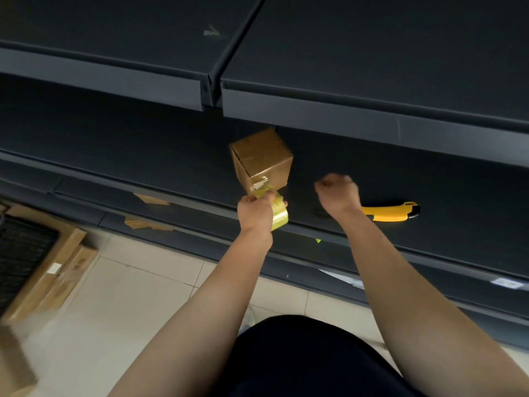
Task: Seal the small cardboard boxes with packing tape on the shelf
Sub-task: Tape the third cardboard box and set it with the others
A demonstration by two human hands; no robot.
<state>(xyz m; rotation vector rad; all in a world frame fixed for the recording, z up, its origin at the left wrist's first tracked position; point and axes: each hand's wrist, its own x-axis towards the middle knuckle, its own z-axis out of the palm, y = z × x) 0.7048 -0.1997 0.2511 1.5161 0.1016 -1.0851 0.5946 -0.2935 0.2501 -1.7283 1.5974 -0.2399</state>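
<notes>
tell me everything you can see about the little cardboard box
The small cardboard box is plain brown, roughly cube-shaped, flaps closed. It is tilted over the dark shelf, one lower corner toward the camera, just under the upper shelf's edge. Shiny clear tape covers that corner and leads to the yellowish tape roll gripped by the left hand, right at the corner. The right hand is apart from it.

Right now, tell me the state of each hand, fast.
Left hand: closed on the tape roll, right beside the box.
Right hand: closed in a fist, nothing visible in it.
</notes>
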